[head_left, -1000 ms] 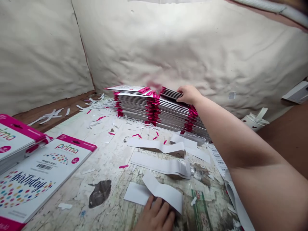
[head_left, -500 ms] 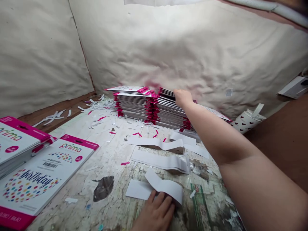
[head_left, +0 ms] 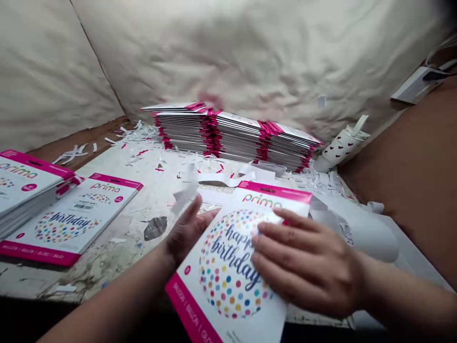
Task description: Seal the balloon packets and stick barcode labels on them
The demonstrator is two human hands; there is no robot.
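A flat white-and-pink balloon packet [head_left: 228, 267], printed "happy birthday" with coloured dots, is tilted up in front of me at the table's near edge. Across its right side lie the fingers of my right hand [head_left: 307, 262], gripping it; the thumb is hidden. I cannot tell whether more packets lie behind it. To the left of the packet is my left hand [head_left: 189, 228], thumb raised, some fingers passing behind the packet's edge. A blurred white paper strip [head_left: 185, 190] stands up at that thumb and seems held there.
Tall rows of packets [head_left: 235, 138] line the back wall. More packets [head_left: 71, 219] lie at left. Paper scraps [head_left: 135, 138] litter the worn tabletop [head_left: 121, 205]. A white cup with hearts [head_left: 339, 145] leans at back right, near a roll of white paper [head_left: 371, 238].
My right hand has come back from the rear stacks with the balloon packet. My left hand has lifted off the table, and a paper strip has risen with it. The view has shifted.
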